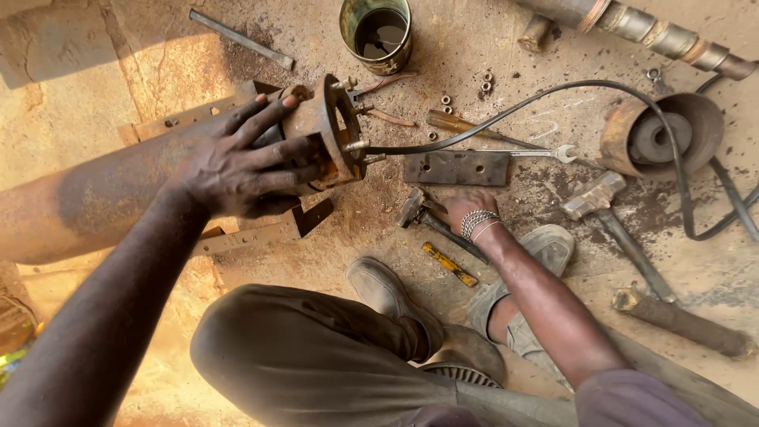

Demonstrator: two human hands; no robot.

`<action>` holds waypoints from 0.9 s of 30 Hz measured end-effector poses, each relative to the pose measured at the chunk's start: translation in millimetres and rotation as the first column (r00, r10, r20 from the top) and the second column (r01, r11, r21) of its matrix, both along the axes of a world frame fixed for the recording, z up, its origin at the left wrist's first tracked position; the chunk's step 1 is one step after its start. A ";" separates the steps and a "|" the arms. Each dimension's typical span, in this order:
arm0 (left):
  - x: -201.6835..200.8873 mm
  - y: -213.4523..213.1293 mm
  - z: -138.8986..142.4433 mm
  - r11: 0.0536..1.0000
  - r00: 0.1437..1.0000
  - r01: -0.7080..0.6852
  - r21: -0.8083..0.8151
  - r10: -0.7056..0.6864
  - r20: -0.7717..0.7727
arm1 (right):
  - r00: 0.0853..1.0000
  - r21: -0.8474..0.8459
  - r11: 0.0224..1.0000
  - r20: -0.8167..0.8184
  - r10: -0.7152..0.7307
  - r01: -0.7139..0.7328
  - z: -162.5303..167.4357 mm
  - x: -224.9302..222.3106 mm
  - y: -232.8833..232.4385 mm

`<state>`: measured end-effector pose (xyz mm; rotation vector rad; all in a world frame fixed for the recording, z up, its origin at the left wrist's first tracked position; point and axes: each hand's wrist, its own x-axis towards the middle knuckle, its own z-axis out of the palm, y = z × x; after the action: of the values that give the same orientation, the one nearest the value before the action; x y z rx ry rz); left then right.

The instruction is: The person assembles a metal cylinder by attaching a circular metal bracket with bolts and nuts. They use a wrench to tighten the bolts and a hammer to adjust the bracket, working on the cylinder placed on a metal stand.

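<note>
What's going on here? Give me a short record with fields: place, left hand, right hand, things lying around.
Place: dirt workshop floor, person crouching
Left hand: spread over the end of a rusty axle tube, by its studded flange
Right hand: grip on a small hammer
Nearby: flat metal plate, spanner, can of dark oil, brake drum, black cable, loose nuts

No packages, labels, signs or screens appear anywhere in this view of a dusty workshop floor [490,261].

Dirt-floor repair workshop, scattered hammers [609,207], spanner [528,152], bolts [462,92]
</note>
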<state>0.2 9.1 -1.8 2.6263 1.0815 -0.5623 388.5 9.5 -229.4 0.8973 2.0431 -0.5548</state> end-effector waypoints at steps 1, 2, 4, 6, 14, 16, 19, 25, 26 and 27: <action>-2.1 -0.2 -1.4 0.998 0.998 0.007 0.065 -0.010 0.056 | 1.000 0.053 0.999 0.006 -0.003 0.002 -9.1 4.5 -6.8; -3.7 -0.2 -3.3 0.994 0.994 0.001 0.108 -0.013 0.111 | 1.000 0.106 0.994 0.009 -0.005 0.004 -16.2 8.3 -10.3; -6.8 -3.9 -8.1 0.982 0.976 -0.016 0.188 -0.026 0.217 | 0.994 0.132 0.988 0.066 -0.088 0.079 -22.4 17.8 -14.7; -7.7 -7.1 -12.2 0.963 0.955 -0.083 0.256 0.004 0.296 | 0.985 0.158 0.980 0.102 -0.141 0.124 -18.0 23.1 -12.2; -2.9 -12.8 -5.9 0.912 0.946 -0.272 0.307 0.194 0.260 | 0.986 0.121 0.987 0.111 -0.122 0.109 27.5 0.8 -8.0; -1.0 -14.1 -2.0 0.904 0.942 -0.287 0.316 0.206 0.265 | 0.982 -0.032 0.989 0.127 -0.143 0.148 39.4 -8.9 -15.6; -1.0 -15.7 -0.5 0.895 0.951 -0.275 0.351 0.199 0.237 | 0.985 -0.067 0.989 0.122 -0.124 0.133 42.0 -21.5 -36.1; 2.1 -18.6 -4.8 0.875 0.931 -0.314 0.368 0.207 0.302 | 0.982 0.111 0.976 -0.032 -0.186 0.189 19.1 -14.0 -66.6; 1.9 -17.0 -5.1 0.879 0.934 -0.310 0.361 0.211 0.288 | 0.982 0.119 0.975 -0.044 -0.184 0.188 16.5 -12.8 -67.0; 0.8 -16.9 -6.3 0.882 0.936 -0.306 0.359 0.210 0.282 | 0.982 0.133 0.974 -0.060 -0.177 0.184 16.3 -12.3 -67.4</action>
<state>1.0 -7.8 -8.1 2.7076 1.5727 0.0387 376.2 -58.0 -213.1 1.1709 2.0750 -0.5416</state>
